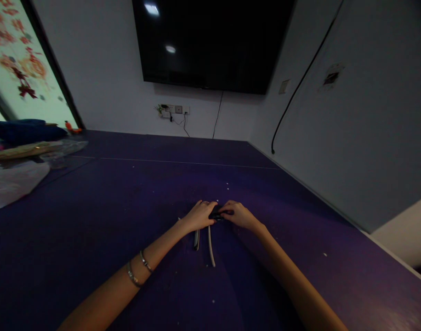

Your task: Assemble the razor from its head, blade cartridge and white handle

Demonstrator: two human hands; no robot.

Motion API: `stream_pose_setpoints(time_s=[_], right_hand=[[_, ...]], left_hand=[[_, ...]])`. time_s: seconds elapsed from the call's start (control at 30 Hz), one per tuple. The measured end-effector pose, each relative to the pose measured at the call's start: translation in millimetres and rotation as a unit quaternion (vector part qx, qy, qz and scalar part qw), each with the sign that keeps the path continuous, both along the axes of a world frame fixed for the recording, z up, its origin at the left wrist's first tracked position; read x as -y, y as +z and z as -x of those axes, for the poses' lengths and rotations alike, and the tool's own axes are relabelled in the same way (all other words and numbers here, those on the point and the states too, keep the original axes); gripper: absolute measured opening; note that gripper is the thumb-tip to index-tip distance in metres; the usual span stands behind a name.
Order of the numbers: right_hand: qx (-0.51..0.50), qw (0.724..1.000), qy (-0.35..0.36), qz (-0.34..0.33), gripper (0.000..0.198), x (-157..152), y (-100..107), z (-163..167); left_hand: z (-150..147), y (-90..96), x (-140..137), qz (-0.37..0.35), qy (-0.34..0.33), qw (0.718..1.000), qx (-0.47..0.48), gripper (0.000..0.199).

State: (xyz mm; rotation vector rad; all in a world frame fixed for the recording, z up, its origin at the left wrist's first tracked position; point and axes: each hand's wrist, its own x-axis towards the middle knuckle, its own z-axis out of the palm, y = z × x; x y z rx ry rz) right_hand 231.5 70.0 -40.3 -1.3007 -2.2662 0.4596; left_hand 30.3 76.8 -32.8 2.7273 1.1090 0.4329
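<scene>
A small black object (216, 214) sits between my two hands, low over the purple surface; its exact kind is too dark to make out. My left hand (200, 215) grips it from the left, thumb against its near side. From the right, my right hand (236, 214) pinches its other end with closed fingers. Below my left hand lies a white, cable-like strip (211, 247), slightly curved, its upper end hidden by the hand. Beside it is a slim dark piece with a pale edge (196, 240), also partly covered.
The purple surface (128, 197) carries small white specks. Plastic bags (15, 181) and dark blue cloth (27, 132) lie at the far left, near an orange item (71, 128). A television (210, 41) hangs above wall sockets (174, 109); a black cable (302, 82) runs down the right wall.
</scene>
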Motion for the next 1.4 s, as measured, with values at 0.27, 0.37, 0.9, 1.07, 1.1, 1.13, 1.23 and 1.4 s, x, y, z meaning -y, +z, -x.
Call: stream_pose_setpoints(time_s=[0.27,0.37,0.9,1.07,1.1,1.13,1.23,1.4], right_hand=[[-0.011,0.999,-0.029,-0.031,0.023,-3,15,-16],[-0.027,0.998,-0.035,-0.049,0.024,-5,20,-22],[-0.073,0.994,-0.071,-0.029,0.023,0,47,-34],[-0.067,0.995,-0.07,-0.025,0.024,0,46,-32],[-0.065,0.995,-0.07,-0.027,0.024,1,47,-32],[-0.064,0.995,-0.07,-0.029,0.024,1,48,-31],[-0.066,0.995,-0.068,-0.028,0.024,3,51,-30],[-0.125,0.989,-0.079,-0.001,0.023,7,52,-18]], left_hand=[[14,40.3,6,-0.06,0.035,0.997,0.016,0.027],[28,66.4,13,-0.064,0.079,0.995,0.017,0.019],[45,22.8,58,0.084,0.197,0.971,-0.104,0.035],[37,18.6,64,0.071,0.204,0.967,-0.137,0.033],[36,17.4,64,0.07,0.203,0.966,-0.142,0.032],[35,16.1,65,0.069,0.201,0.966,-0.145,0.033],[32,11.9,66,0.065,0.199,0.966,-0.148,0.033],[33,10.7,62,0.071,0.223,0.964,-0.127,0.029]])
